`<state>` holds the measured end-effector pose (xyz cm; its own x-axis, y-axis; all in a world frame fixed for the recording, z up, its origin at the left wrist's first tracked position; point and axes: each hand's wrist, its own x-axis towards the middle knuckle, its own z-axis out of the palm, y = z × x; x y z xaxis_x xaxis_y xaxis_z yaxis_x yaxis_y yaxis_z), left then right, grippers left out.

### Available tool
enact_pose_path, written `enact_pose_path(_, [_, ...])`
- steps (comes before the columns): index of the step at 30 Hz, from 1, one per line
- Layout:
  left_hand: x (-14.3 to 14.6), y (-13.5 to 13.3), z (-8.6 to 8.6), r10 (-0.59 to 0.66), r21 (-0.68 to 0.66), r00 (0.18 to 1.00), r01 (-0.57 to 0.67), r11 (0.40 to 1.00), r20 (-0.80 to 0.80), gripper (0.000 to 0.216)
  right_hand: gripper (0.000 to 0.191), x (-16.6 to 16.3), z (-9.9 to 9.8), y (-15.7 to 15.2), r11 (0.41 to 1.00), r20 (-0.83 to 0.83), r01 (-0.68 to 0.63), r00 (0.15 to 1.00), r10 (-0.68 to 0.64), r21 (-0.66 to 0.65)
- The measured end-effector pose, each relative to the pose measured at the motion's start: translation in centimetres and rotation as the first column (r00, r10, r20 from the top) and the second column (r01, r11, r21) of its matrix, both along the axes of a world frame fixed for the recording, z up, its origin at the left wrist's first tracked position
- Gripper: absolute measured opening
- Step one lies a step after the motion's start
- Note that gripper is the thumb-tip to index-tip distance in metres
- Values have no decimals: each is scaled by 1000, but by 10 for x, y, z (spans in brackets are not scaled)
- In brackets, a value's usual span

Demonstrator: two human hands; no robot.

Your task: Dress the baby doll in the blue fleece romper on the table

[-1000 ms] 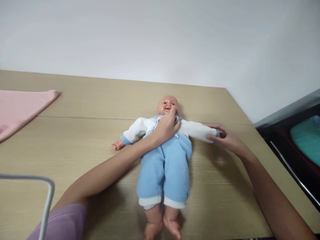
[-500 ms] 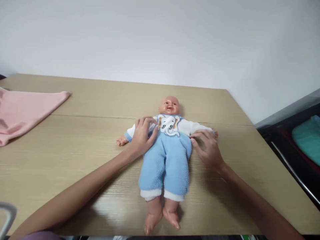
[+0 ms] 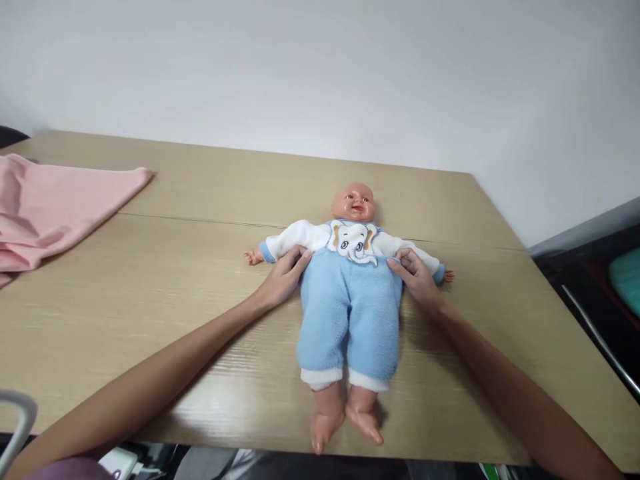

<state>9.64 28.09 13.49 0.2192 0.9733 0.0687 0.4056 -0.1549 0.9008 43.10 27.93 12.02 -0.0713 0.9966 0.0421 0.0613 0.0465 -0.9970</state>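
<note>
A baby doll (image 3: 354,202) lies on its back on the wooden table, arms spread and bare feet toward me. It wears a white top with an elephant face (image 3: 353,241) on the chest and light blue trousers (image 3: 327,313) with white cuffs. My left hand (image 3: 286,275) is closed in a pinch at the left end of the trousers' waist. At the opposite end, my right hand (image 3: 416,275) pinches the waist fabric between thumb and fingers.
A crumpled pink cloth (image 3: 75,207) lies at the table's far left. A pale curved bar (image 3: 23,417) shows at the lower left. Beyond the table's right edge is a black object with a metal rail (image 3: 595,333) and teal fabric (image 3: 627,277). A white wall stands behind.
My left hand has slid off the doll's sleeve down to the waist, and its fingers have closed. My right fingers have closed on the waist's other side. The view has shifted slightly.
</note>
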Motion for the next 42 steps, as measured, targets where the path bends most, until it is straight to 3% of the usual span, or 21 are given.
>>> enact_pose_path(2, [-2,5,-2,-4,-27,995,6,1000,99,42,45,-2,-1,-4,997,115,24,993,-33,78])
enact_pose_path(5, [-4,10,-6,24,-10,992,-23,1000,125,42,37,-3,0,-9,984,298,-1,953,-52,176])
enact_pose_path(10, [-4,14,-10,57,145,998,-52,988,-34,27,32,-1,1,-7,959,469,-60,880,-80,276])
enact_pose_path(15, [-5,16,-15,50,247,990,-15,969,-135,22,18,-3,-4,-7,929,500,-29,849,-173,370])
enact_pose_path(18, [-5,12,-17,67,286,990,-30,958,-121,17,18,-10,8,-21,854,505,20,799,-326,520])
enact_pose_path(21, [-2,-1,-18,128,337,991,-109,935,-33,18,32,-24,37,-54,754,571,-147,747,-340,640])
enact_pose_path(24, [4,-16,-15,187,396,980,-196,897,63,18,33,-45,68,-102,765,760,-419,635,-138,489])
enact_pose_path(27, [9,-27,-3,190,484,978,-205,851,81,17,52,-62,79,-151,758,849,-549,529,-10,351])
enact_pose_path(32, [18,-41,46,149,627,987,-154,764,61,13,91,-67,64,-194,721,904,-606,423,-66,336])
enact_pose_path(36, [31,-68,79,161,641,986,-99,761,-39,16,83,-69,50,-202,740,916,-588,391,-92,325])
enact_pose_path(39, [38,-97,77,240,570,964,-134,811,-114,17,78,-73,41,-206,775,915,-543,388,-109,323])
enact_pose_path(42, [42,-136,52,369,436,928,-313,844,-46,25,81,-76,32,-209,810,907,-492,407,-109,318])
